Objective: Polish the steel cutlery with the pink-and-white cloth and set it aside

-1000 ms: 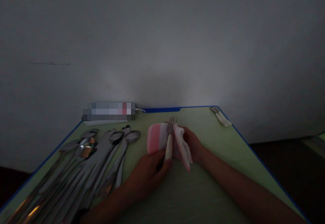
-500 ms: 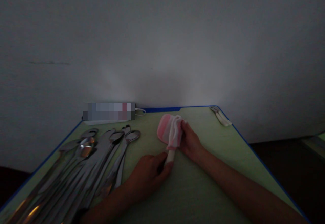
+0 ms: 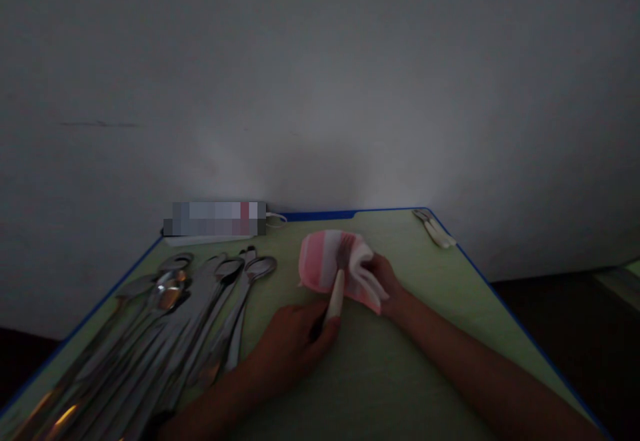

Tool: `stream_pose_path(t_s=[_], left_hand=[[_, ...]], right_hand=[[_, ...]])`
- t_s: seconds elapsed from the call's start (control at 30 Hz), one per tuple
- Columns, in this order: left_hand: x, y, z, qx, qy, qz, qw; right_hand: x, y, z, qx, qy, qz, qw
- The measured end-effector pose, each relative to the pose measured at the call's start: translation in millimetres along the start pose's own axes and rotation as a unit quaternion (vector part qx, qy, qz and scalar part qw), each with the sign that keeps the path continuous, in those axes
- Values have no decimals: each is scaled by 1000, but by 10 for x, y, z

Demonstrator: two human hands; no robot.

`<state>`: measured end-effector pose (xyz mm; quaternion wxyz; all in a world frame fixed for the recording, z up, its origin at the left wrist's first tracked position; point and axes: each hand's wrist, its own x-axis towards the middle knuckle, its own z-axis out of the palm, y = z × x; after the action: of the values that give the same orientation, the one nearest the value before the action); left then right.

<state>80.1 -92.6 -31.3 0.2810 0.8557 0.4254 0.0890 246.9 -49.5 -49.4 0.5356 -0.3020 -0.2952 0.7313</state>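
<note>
Fingers [image 3: 330, 331] of the left hand [image 3: 293, 341] are closed around the white handle of a fork [image 3: 338, 291], with no gap showing. The right hand [image 3: 390, 279] has hold of a pink and white cloth [image 3: 314, 257], but most of its fingers hide behind it, so I can't tell how far they are bent. The fork's prongs point away and lie on the front of the cloth, near the middle of the worktop [image 3: 385, 374]. I can't tell if the cloth touches the top.

Blue trim [image 3: 523, 334] runs along the edges of the worktop, and the far edge is close to a grey wall [image 3: 320, 94]. A big pile of spoons and other metal tools [image 3: 185, 334] fills the left side, so there is only a small bare strip between it and the cloth. A blurred-out thing [image 3: 215, 221] sits in the far left corner, with a white cord [image 3: 277, 217] beside it. White-handled cutlery [image 3: 436, 233] lies in the far right corner, right by the edge. There is more room on the right
</note>
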Motion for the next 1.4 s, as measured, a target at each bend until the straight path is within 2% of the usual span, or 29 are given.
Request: stream_pose_path(t_s=[0.23,0.67,0.83,1.03,1.27,1.4], left_hand=[[-3,-19,33,-11,17,12,1000],[-14,39,-50,-54,-2,-8,999],[-26,7,-13,-88,-2,-15,996],[-29,-9,14,-124,19,-20,992],[-44,-10,-12,-140,6,12,990],[-54,-3,-26,-162,8,11,987]], right_hand=[[20,86,49,-1,49,-41,998],[54,149,25,-56,115,-75,989],[82,166,-30,-137,84,-100,982],[60,142,11,-83,87,-100,988],[10,157,20,-85,176,-109,975],[25,165,-6,-99,147,-113,978]])
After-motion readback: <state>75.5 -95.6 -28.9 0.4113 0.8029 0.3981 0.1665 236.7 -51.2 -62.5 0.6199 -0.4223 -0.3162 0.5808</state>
